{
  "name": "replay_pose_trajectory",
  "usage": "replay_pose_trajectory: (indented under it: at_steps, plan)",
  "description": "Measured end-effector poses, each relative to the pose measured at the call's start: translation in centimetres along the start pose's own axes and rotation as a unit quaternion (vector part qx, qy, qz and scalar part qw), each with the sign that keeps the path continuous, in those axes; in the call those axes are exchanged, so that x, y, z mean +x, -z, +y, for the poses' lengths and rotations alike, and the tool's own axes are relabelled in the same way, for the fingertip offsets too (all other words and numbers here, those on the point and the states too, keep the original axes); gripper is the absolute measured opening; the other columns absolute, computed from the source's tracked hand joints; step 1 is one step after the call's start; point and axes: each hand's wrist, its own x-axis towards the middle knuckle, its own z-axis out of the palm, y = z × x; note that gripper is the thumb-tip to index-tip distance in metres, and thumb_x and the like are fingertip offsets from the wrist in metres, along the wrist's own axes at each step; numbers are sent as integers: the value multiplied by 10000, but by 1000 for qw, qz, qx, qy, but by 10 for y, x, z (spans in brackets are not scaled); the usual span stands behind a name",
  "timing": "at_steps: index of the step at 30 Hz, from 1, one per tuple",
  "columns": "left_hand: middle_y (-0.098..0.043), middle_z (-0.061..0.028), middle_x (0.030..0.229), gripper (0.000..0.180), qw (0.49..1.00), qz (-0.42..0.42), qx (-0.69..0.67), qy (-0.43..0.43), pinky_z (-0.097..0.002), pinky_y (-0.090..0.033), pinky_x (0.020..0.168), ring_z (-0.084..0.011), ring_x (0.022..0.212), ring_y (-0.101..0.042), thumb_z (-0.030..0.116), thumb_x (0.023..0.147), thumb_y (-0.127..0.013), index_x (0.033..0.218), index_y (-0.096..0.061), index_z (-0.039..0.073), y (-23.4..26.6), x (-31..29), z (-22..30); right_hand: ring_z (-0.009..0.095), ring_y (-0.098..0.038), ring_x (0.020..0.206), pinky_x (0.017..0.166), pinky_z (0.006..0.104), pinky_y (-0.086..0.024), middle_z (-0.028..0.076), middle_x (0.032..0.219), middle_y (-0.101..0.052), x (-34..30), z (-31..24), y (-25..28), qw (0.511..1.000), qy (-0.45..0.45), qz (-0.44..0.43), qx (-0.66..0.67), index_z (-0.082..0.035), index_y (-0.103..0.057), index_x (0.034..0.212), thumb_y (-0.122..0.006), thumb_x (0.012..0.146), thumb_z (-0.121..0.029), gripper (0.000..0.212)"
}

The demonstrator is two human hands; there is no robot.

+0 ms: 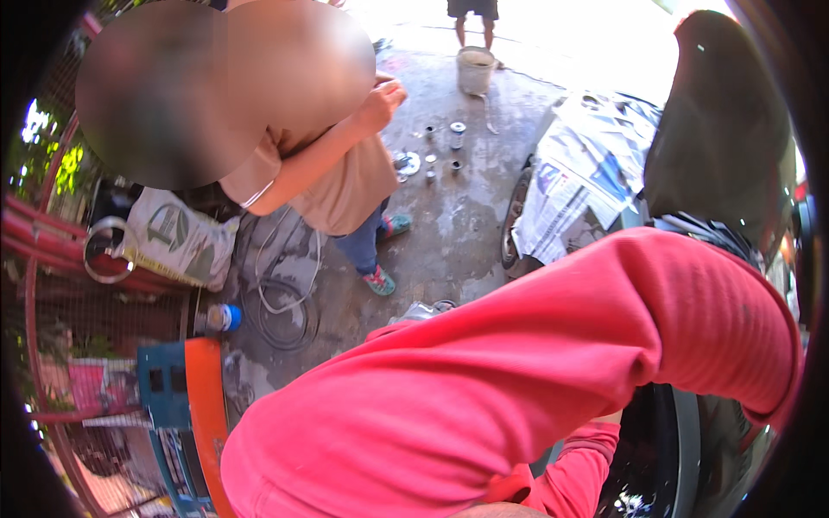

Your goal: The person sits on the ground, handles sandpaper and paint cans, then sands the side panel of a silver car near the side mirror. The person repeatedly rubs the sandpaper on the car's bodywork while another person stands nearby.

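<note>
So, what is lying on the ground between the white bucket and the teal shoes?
In the head view, small metal cans stand on bare concrete between the bucket and the shoes.

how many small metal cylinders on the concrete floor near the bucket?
4 small grey metal cylinders: one farthest left, a taller one beside it, one lower down, one lower left. More may be hidden behind the nearby person's arm.
</note>
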Motion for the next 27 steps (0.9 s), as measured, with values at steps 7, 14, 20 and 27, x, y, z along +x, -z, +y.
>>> replay_pose_trajectory:
  at_steps: [7, 14, 20, 27]
  plan:
    - [-743, -94, 860, 241, 995, 51, -34, 79, -505, -546, 728, -341, 833, -712, 382, 954, -652, 926, -759, 167, 38, -73, -6, 180, -752, 834, 635, 336, -648, 85, 1142, -732, -2, -3, -5, 1000, -1, 12, 7, -18, -658, 1316, -733, 1013, -203, 363]
    - [-678, -126, 781, 152, 926, 122, -225, 279, -418, -534, 708, -294, 741, -678, 189, 923, -749, 923, -727, 38, 47, -318, 37, 179, -751, 820, 629, 332, -647, 95, 1127, -742, -5, 0, -7, 996, 40, -26, -75, -2, -690, 1269, -733, 1012, -203, 329]
    - [-679, -137, 798, 193, 764, 31, -270, 585, -381, -536, 679, -196, 713, -657, 184, 937, -760, 947, -712, -2, -15, -524, 141, 176, -745, 676, 582, 335, -632, 63, 851, -770, -27, -62, -41, 998, -26, -42, -50, 40, -770, 1080, -762, 984, -175, 235]
    - [-754, -231, 961, 307, 551, -148, -245, 784, -487, -575, 794, -406, 942, -742, 334, 849, -772, 920, -759, 36, -121, -675, 291, 146, -735, 722, 596, 317, -621, 53, 916, -767, -13, -51, -37, 993, -43, -89, -65, -1, -735, 1190, -742, 978, -193, 286]
